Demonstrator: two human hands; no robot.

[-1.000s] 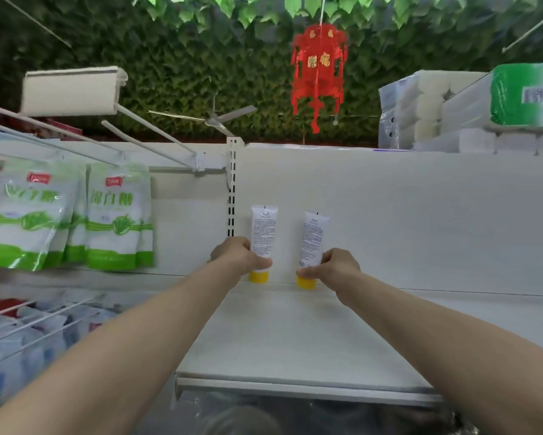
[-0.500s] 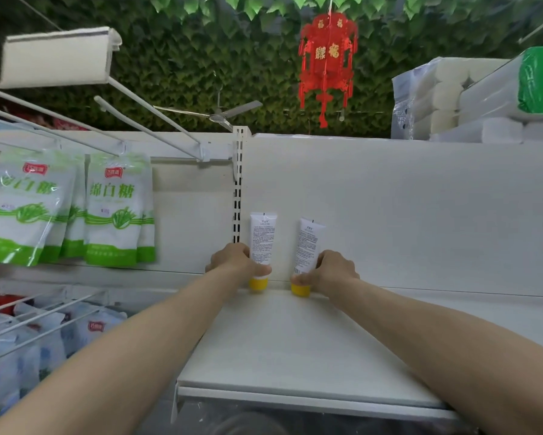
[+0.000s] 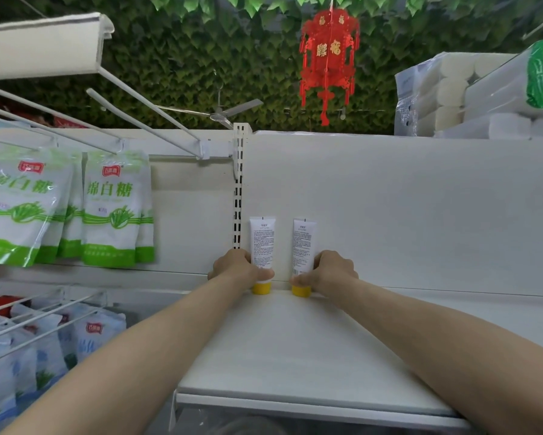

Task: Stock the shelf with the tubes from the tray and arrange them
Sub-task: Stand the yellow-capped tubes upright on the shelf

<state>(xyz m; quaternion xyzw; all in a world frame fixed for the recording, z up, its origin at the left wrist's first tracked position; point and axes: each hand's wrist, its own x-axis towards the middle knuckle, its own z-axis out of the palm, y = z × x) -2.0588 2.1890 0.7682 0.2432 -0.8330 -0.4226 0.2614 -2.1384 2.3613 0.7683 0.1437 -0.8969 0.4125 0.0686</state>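
Observation:
Two white tubes with yellow caps stand cap-down at the back of the white shelf [image 3: 295, 356], against its back panel. My left hand [image 3: 237, 268] grips the left tube [image 3: 262, 243] low down, thumb across its front just above the cap. My right hand [image 3: 331, 271] holds the right tube [image 3: 304, 244] the same way near its cap. The tubes stand a short gap apart, both upright. The tray is not in view.
White-and-green bags [image 3: 116, 211] hang on metal hooks [image 3: 144, 117] to the left of the shelf upright [image 3: 238, 189]. More bags [image 3: 91, 334] hang lower left. Wrapped paper rolls [image 3: 471, 95] sit on top at the right. A red lantern [image 3: 328, 58] hangs above.
Both hands have pushed the tubes back and a little down until they stand against the back panel. The tubes look closer together and more upright than before.

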